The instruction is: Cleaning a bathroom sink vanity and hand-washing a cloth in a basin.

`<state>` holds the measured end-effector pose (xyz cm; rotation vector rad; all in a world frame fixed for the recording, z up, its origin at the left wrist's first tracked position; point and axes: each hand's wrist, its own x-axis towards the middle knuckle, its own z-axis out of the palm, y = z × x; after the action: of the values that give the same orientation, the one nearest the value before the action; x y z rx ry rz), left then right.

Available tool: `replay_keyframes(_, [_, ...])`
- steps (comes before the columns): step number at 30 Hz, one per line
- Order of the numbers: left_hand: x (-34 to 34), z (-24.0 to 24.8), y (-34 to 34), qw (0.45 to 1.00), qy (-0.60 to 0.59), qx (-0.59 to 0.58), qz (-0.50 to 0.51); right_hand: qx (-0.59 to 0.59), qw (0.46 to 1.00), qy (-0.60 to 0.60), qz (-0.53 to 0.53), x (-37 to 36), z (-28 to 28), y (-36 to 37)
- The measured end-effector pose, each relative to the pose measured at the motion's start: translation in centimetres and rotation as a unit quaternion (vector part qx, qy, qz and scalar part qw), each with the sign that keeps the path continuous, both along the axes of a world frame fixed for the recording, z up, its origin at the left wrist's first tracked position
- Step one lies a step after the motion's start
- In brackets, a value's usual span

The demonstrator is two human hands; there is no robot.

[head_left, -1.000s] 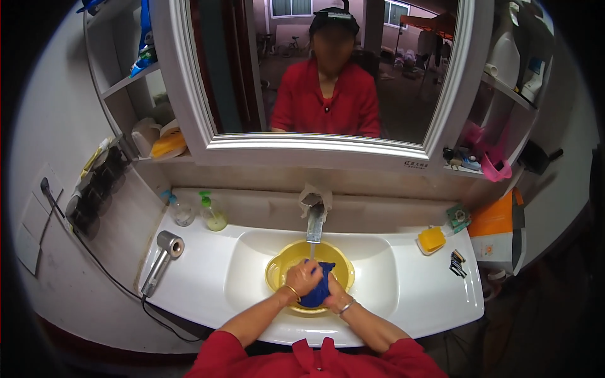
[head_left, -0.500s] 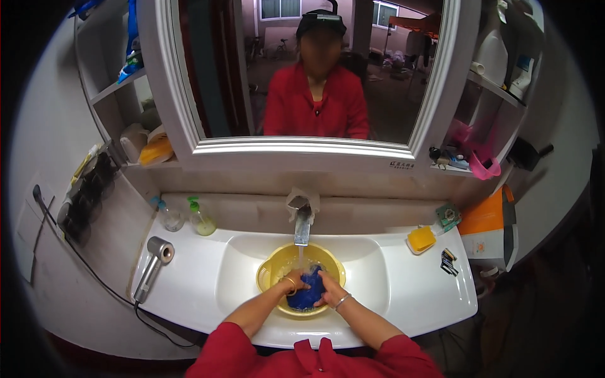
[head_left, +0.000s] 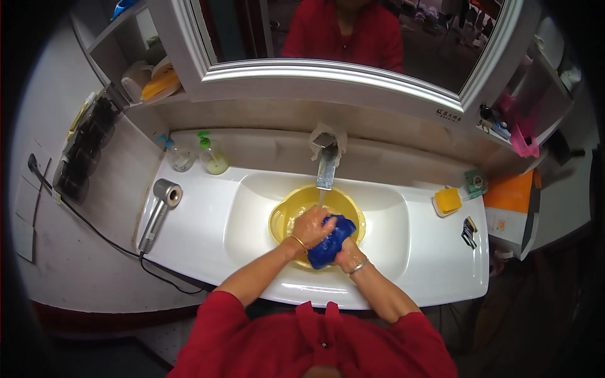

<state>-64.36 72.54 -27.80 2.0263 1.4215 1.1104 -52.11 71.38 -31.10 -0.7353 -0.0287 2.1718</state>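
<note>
A wet blue cloth item (head_left: 330, 246) is bunched up between my two hands, over the near side of a yellow plastic basin (head_left: 351, 200). My left hand (head_left: 311, 228) grips its upper left, with the thumb lying across it. On the right, my right hand (head_left: 348, 256) holds the cloth from the side and beneath, and most of its fingers are hidden. Water (head_left: 321, 200) runs from the faucet (head_left: 326, 169) down by my left fingers. The basin sits in the white sink (head_left: 387, 233).
A hair dryer (head_left: 159, 214) lies on the left counter, its cord running off the edge. Two pump bottles (head_left: 216, 162) stand behind it. To the right are a yellow soap or sponge in a dish (head_left: 447, 201), a green box (head_left: 476, 183) and small dark items (head_left: 469, 233). A mirror (head_left: 353, 38) hangs above.
My hands have lifted the blue cloth up out of the basin's water and gathered it into a bundle. The view has tilted down, showing less of the mirror.
</note>
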Motion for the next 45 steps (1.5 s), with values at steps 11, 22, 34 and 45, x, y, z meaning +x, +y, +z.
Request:
replay_keyframes(11, [-3.2, -4.6, 0.8, 0.853, 0.483, -0.173, -0.096, 0.031, 0.894, -0.442, 0.068, 2.4, 4.1, -0.5])
replay_keyframes(22, [1.3, 7.5, -2.5, 0.981, -0.031, -0.049, -0.183, -0.075, 0.984, -0.12, 0.112, 1.4, -2.2, 0.7])
replay_keyframes(34, [-4.4, -0.8, 0.7, 0.972, 0.221, -0.082, -0.024, -0.017, 0.992, -0.122, -0.004, 2.5, 2.2, 1.2])
replay_keyframes(45, [-3.0, -0.8, -0.5, 0.878, 0.418, -0.189, -0.135, 0.321, 0.791, -0.48, 0.201, 1.9, 0.7, 2.2])
